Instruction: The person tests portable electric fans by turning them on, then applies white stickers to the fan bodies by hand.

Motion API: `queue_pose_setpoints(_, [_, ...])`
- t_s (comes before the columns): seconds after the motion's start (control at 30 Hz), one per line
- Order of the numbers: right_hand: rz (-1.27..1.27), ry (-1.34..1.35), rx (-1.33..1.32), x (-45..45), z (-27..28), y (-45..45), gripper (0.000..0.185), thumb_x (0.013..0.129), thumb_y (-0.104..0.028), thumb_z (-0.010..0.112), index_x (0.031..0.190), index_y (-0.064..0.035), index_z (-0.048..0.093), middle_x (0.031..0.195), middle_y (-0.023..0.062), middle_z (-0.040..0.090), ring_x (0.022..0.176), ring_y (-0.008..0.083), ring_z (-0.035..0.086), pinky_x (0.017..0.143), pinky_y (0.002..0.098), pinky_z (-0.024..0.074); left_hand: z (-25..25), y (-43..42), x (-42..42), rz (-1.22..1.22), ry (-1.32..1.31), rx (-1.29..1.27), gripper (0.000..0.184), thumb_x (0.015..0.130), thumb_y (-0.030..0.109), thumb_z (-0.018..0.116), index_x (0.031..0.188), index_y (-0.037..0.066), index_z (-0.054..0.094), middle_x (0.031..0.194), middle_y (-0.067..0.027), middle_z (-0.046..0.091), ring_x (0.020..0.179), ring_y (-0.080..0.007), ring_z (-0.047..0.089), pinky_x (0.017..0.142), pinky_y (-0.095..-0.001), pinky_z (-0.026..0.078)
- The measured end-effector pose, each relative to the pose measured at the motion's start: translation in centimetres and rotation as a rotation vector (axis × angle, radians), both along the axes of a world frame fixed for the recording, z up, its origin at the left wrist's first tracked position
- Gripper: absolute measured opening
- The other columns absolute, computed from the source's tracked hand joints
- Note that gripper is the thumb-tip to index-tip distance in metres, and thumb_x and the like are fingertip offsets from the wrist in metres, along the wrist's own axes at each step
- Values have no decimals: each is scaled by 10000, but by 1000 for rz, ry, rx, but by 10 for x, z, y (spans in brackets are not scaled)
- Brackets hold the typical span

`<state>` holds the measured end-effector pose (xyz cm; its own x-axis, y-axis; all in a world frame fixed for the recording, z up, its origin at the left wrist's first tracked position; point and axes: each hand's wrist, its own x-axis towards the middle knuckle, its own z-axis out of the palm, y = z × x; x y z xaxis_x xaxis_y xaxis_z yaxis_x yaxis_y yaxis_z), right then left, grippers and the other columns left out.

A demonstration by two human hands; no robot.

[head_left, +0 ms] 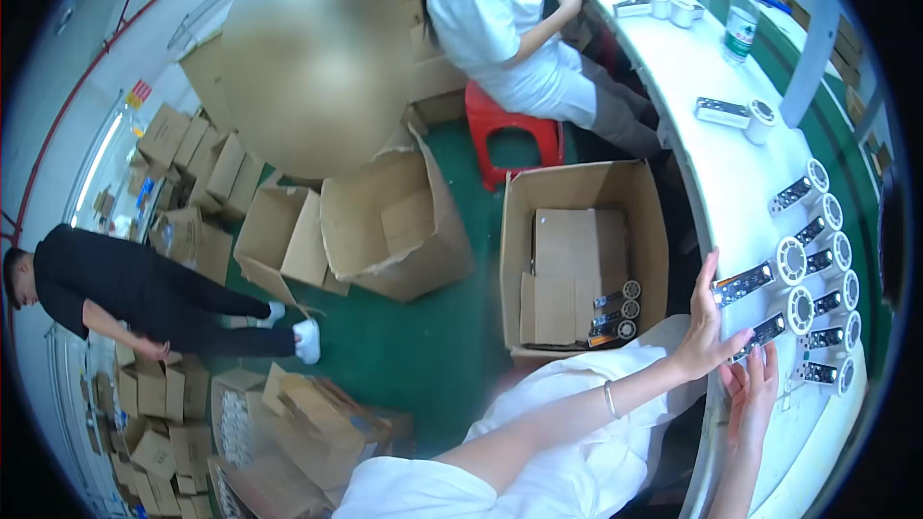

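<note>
My left hand, with a bracelet on the wrist, reaches over the worktable's edge. Its fingers and thumb span the ends of two white round-ended units with dark circuit boards, an upper unit and a lower unit. Just below, my right hand has its palm partly showing and its fingers apart, their tips close to the lower unit; whether they touch it I cannot tell. Beyond both hands, several similar units lie in a row on the white worktable.
A deep cardboard box holding cardboard and a few units stands beside my lap. Farther along sit a labelled white unit, a plastic bottle and a seated co-worker on a red stool. Another person stands among cartons.
</note>
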<state>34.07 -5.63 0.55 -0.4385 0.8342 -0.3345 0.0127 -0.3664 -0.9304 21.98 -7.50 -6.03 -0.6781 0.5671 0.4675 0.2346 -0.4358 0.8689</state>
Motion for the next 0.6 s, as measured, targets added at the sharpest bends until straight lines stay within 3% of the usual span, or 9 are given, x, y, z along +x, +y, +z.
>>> queue_pose_setpoints(0.2, [-50, 22, -9, -7, 3, 3, 516, 875, -150, 530, 1271, 18, 246, 1011, 123, 537, 813, 165, 591, 709, 240, 508, 7, 3, -14, 26, 107, -119, 842, 812, 388, 454, 1360, -53, -8, 1437, -196, 17, 1335, -301, 38, 1067, -383, 50])
queue_pose_setpoints(0.3, [-21, -40, 33, -7, 5, 6, 497, 852, -166, 563, 1239, 4, 301, 956, 116, 574, 727, 139, 600, 637, 217, 505, 5, 9, -18, 75, 99, -54, 780, 857, 422, 409, 1364, -51, 50, 1426, -228, 69, 1321, -339, 112, 1065, -388, 103])
queue_pose_setpoints(0.33, [-2, -53, -7, -6, 11, 8, 464, 875, -119, 515, 1242, 23, 269, 980, 154, 554, 724, 184, 613, 645, 248, 518, 1, 10, -22, 60, 90, -60, 776, 864, 441, 388, 1362, -55, 61, 1426, -227, 81, 1320, -330, 122, 1065, -382, 111])
queue_pose_setpoints(0.5, [67, 12, -37, 2, 7, 16, 460, 871, -81, 504, 1241, 27, 253, 928, 176, 561, 683, 210, 625, 600, 269, 535, 2, 16, -17, 13, -41, -7, 784, 867, 490, 360, 1357, -64, 99, 1420, -202, 139, 1311, -280, 171, 1061, -363, 133])
queue_pose_setpoints(0.57, [74, 24, -58, 2, 12, 16, 462, 871, -75, 503, 1239, 37, 246, 912, 174, 558, 684, 221, 628, 599, 279, 542, 1, 18, -17, -81, -94, 81, 677, 886, 350, 348, 1378, -9, 54, 1446, -156, 88, 1333, -262, 98, 1073, -374, 90])
queue_pose_setpoints(0.6, [73, 42, -59, 3, 10, 16, 468, 871, -74, 504, 1242, 39, 242, 910, 175, 557, 686, 222, 629, 601, 282, 543, 1, 19, -16, -72, -101, 66, 664, 889, 349, 331, 1385, 18, 40, 1447, -158, 91, 1334, -268, 94, 1072, -387, 92])
